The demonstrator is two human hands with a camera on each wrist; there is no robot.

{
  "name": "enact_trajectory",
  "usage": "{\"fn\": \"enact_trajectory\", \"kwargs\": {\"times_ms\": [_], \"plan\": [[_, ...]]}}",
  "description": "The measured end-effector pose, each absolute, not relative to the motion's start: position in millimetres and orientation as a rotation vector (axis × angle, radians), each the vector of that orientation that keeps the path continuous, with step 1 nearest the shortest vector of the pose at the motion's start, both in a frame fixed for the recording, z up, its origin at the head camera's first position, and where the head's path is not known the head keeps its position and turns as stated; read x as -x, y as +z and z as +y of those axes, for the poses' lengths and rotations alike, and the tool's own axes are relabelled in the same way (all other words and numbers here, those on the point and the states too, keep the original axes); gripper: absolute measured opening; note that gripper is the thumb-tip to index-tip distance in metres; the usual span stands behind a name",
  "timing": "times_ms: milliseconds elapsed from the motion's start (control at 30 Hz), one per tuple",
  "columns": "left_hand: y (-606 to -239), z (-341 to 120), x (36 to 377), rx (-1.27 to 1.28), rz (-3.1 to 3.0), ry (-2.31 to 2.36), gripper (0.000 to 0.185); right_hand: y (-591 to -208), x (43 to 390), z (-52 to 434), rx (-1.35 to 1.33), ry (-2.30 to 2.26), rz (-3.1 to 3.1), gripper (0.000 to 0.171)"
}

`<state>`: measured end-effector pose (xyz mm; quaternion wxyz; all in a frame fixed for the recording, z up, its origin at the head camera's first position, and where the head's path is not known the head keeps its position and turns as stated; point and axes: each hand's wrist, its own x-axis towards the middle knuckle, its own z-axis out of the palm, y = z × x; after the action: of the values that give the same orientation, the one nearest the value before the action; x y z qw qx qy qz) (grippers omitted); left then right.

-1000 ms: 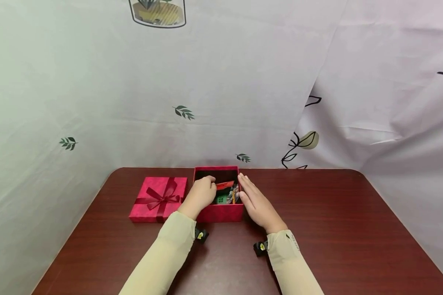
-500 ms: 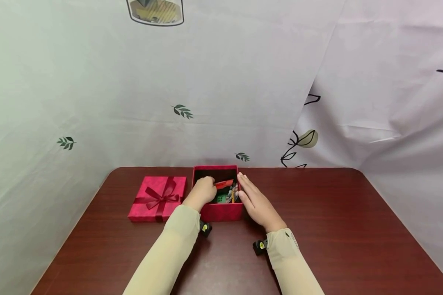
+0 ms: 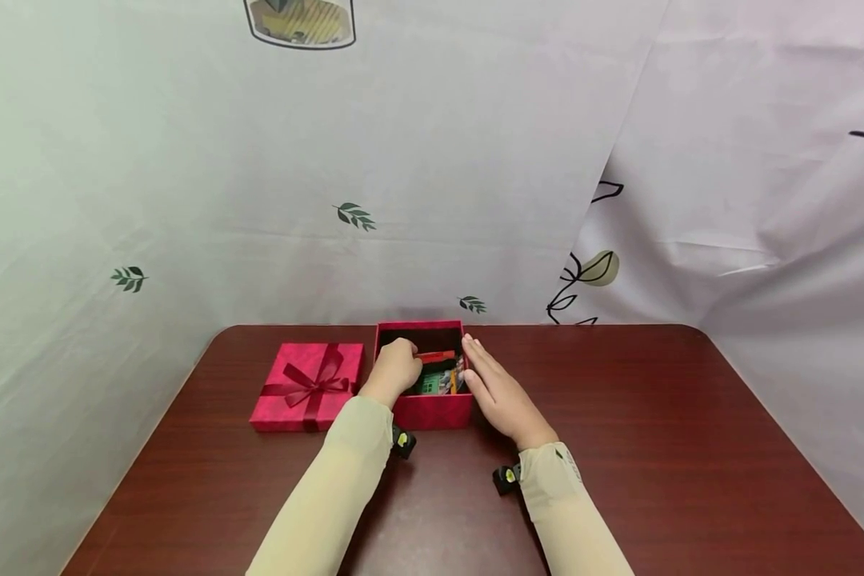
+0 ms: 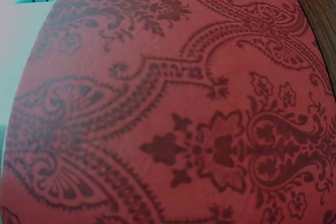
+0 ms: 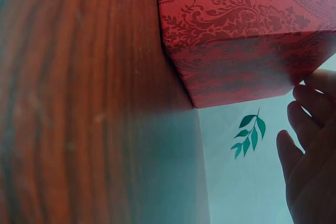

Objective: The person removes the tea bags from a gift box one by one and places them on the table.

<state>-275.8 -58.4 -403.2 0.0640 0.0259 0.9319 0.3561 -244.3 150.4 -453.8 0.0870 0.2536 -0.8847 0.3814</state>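
Note:
In the head view, a red patterned gift box (image 3: 432, 412) stands lidless near the table's far edge. My left hand (image 3: 394, 370) reaches into its left part from above, fingers bent down and their tips hidden inside. Right beside those fingers lie a flat red item (image 3: 435, 356) and a dark item (image 3: 439, 366). A green item (image 3: 430, 384) and small mixed pieces fill the front right of the box. My right hand (image 3: 500, 396) lies with straight fingers along the box's right side. The right wrist view shows fingertips (image 5: 310, 95) at the box's edge.
The matching lid (image 3: 310, 388), with a dark red ribbon bow, sits just left of the box. All this is on a brown wooden table (image 3: 655, 448). Behind hangs a pale cloth (image 3: 432, 160) with leaf prints. Box wall (image 4: 173, 103) fills most of the left wrist view.
Inside the box, the red item has turned from slanted to nearly level, and more of the dark item shows. My left hand has shifted slightly up and right; the right hand stays put.

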Motion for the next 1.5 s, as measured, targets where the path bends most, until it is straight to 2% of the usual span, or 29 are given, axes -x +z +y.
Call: {"fn": "enact_trajectory", "kwargs": {"times_ms": [400,900,1167,1500], "plan": [[-398.5,-62.7,273.8,-0.033,2.831,1.206,0.042,-457.2,245.4,151.0,-0.759,1.161,-2.633,0.058],[-386.4,-73.5,264.1,-0.112,2.786,1.331,0.036,-456.5,246.5,152.1,-0.763,1.158,-2.637,0.058],[-386.3,-78.2,251.8,-0.153,2.797,1.387,0.042,-456.8,246.8,152.1,-0.755,1.154,-2.645,0.057],[-385.4,-79.2,245.1,-0.161,2.830,1.388,0.032,-456.8,247.9,152.1,-0.774,1.152,-2.637,0.058]]}}
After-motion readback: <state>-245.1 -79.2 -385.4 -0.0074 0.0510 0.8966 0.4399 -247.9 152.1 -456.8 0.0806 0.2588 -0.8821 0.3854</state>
